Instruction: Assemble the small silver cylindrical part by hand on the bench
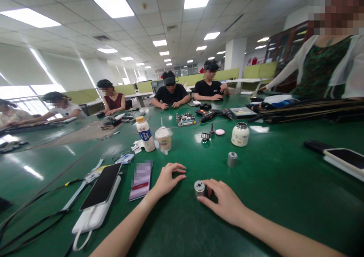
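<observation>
My right hand (223,200) has its thumb and fingers against the side of a small silver metal cylinder (200,188). That cylinder is upright on the green table, and dark marks show on its top face. To its left, my left hand (167,179) rests on the table with fingers curved and apart, holding nothing. A second, similar metal cylinder (232,159) stands farther back to the right. Beyond it is a white insulated bottle (240,135) with its mouth uncovered. Left of the bottle lie a pink oval object (220,132) and a dark lid-like piece (205,137).
A phone (101,187) on a white power bank (98,215) lies left, beside a lit purple screen (141,181). A drink bottle (145,134) and a plastic cup (163,139) stand behind. Farther away are a circuit board (185,119), power drills (207,116) and several people.
</observation>
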Motion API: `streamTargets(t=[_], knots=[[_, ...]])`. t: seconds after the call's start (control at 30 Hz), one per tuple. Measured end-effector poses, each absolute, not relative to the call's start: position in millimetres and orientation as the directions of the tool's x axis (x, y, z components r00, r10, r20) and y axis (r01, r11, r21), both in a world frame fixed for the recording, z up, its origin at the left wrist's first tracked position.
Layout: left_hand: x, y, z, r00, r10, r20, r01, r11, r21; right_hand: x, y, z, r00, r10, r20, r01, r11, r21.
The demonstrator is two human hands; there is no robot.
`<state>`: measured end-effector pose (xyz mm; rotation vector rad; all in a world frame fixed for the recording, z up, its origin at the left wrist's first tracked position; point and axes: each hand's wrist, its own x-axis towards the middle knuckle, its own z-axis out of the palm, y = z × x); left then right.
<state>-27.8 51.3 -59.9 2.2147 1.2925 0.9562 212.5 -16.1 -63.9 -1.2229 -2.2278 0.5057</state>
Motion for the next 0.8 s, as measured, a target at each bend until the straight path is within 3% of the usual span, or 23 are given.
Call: streamTargets(t=[0.17, 0.33, 0.53, 0.8], knots=[[-19.2, 45.3, -51.8, 0.325, 0.875, 0.358, 0.562, -0.484, 0.671, 212.4, -15.9, -65.2, -0.44, 0.854, 0.278, 0.651, 0.517, -0.556], [5.9, 19.2, -19.4, 0.363, 0.854, 0.373, 0.374, -0.5, 0.781, 212.1, -15.1, -66.9, -0.449, 0.842, 0.298, 0.649, 0.537, -0.539], [17.5, 1.5, -5.6, 0.469, 0.801, 0.372, 0.475, -0.583, 0.659, 212.1, -16.0, -66.4, -0.454, 0.838, 0.303, 0.649, 0.544, -0.532], [12.7, -1.3, 3.5, 0.543, 0.747, 0.384, 0.44, -0.642, 0.627, 212.5, -15.1, -66.4, -0.448, 0.838, 0.313, 0.644, 0.545, -0.537]])
